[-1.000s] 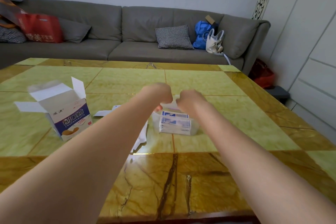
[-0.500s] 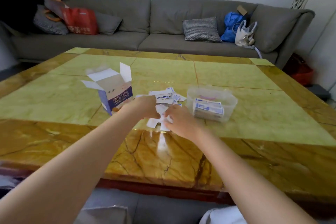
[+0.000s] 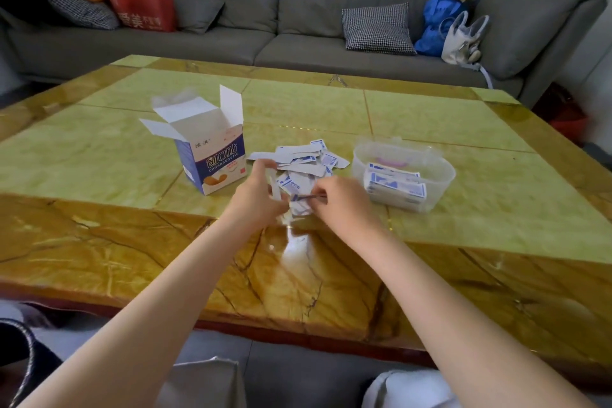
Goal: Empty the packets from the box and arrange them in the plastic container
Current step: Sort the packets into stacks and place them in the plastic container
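An open white-and-blue cardboard box (image 3: 212, 156) stands upright on the table, its flaps up. To its right lies a loose pile of small white-and-blue packets (image 3: 304, 161). Further right sits a clear plastic container (image 3: 440, 172) with a neat stack of packets (image 3: 395, 184) inside. My left hand (image 3: 256, 195) and my right hand (image 3: 344, 200) meet at the near edge of the pile, both pinching packets (image 3: 293, 187) between the fingers, just above the table.
The table (image 3: 298, 272) is glossy yellow-green and amber marble, its near edge close to my body. Behind it runs a grey sofa (image 3: 298, 26) with a checked cushion (image 3: 377, 28), a red bag (image 3: 142, 3), a blue bag (image 3: 437, 23) and a white bag (image 3: 462, 36).
My hands have come back from the container to the loose pile and closed on packets there. The camera has tilted down and drawn back.
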`<action>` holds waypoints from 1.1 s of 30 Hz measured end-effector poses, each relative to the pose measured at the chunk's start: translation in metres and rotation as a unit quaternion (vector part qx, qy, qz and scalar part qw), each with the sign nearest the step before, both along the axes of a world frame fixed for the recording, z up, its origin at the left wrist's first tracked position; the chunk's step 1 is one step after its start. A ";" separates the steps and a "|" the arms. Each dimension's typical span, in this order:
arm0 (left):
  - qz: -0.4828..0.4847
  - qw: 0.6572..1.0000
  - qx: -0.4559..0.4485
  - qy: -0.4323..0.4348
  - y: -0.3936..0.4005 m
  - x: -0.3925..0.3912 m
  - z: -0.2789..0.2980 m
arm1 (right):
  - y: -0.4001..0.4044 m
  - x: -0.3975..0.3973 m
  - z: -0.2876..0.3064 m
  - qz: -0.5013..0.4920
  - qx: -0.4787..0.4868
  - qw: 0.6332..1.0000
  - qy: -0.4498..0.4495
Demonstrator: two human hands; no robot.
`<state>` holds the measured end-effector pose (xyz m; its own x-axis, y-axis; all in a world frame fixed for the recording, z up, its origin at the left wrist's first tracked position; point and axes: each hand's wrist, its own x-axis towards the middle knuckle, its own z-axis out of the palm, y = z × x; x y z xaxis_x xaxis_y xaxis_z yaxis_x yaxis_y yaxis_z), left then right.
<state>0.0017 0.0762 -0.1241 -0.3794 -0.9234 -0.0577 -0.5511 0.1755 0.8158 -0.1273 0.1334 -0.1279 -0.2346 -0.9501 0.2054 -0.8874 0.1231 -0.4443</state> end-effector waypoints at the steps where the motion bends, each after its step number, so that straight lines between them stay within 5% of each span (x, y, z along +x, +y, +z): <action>1: 0.000 1.000 0.002 0.026 0.001 0.003 0.002 | 0.000 -0.003 0.003 -0.012 0.008 0.999 -0.048; 14: -0.153 0.984 0.078 0.038 0.013 0.007 0.011 | 0.016 -0.003 0.028 -0.064 -0.032 0.892 -0.447; 17: -0.188 0.982 0.035 -0.006 0.019 0.002 0.013 | 0.020 0.001 0.024 -0.071 -0.036 0.926 -0.369; 21: -0.213 0.954 -0.134 -0.162 0.026 -0.004 0.015 | 0.021 -0.006 0.022 -0.065 -0.083 0.961 -0.257; 27: -0.200 0.957 -0.152 -0.145 0.030 -0.007 0.012 | 0.026 0.004 0.020 0.019 -0.004 0.954 -0.299; 33: -0.217 0.960 -0.116 -0.136 0.031 -0.009 0.012 | 0.027 0.005 0.022 0.010 0.017 0.980 -0.196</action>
<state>-0.0076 0.1071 -0.1118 -0.7308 -0.6822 -0.0213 -0.5725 0.5957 0.5633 -0.1225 0.1600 -0.1056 -0.2709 -0.9599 0.0715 -0.6522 0.1284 -0.7471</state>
